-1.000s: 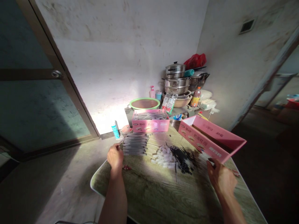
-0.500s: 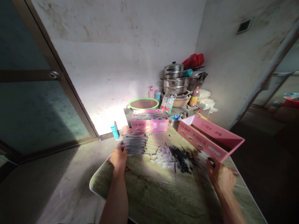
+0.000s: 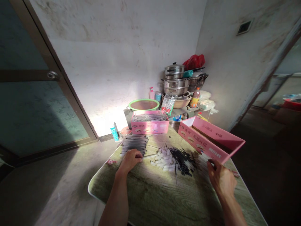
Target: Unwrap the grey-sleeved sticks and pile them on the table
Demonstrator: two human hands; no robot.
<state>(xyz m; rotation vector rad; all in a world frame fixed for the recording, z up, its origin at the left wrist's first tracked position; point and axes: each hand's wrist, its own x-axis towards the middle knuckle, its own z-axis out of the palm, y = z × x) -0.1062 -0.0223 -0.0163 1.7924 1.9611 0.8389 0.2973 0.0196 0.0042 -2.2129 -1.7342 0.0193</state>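
Note:
My left hand [image 3: 131,159] is closed in a pinch on a thin pale stick [image 3: 150,155] that points right. It is just in front of a row of slender grey translucent sticks [image 3: 134,143]. Right of the stick lie a heap of short white tube-like pieces [image 3: 164,159] and a pile of thin black pieces [image 3: 182,160]. My right hand [image 3: 222,177] has its fingers pressed together beside some pale slender pieces [image 3: 202,163], close to the front of a pink box [image 3: 203,141]. What its fingertips hold, if anything, I cannot make out.
A second pink box [image 3: 150,128], filled with grey sticks, stands at the back of the wooden-patterned table [image 3: 162,201]. Behind it are a green-rimmed round sieve [image 3: 144,104], stacked steel pots [image 3: 175,83] and an orange-labelled bottle [image 3: 195,98]. A blue-and-white tube [image 3: 114,132] stands left.
My left hand has moved right from the left end of the grey row, and a thin pale stick now shows at its fingertips. My right hand has hardly moved.

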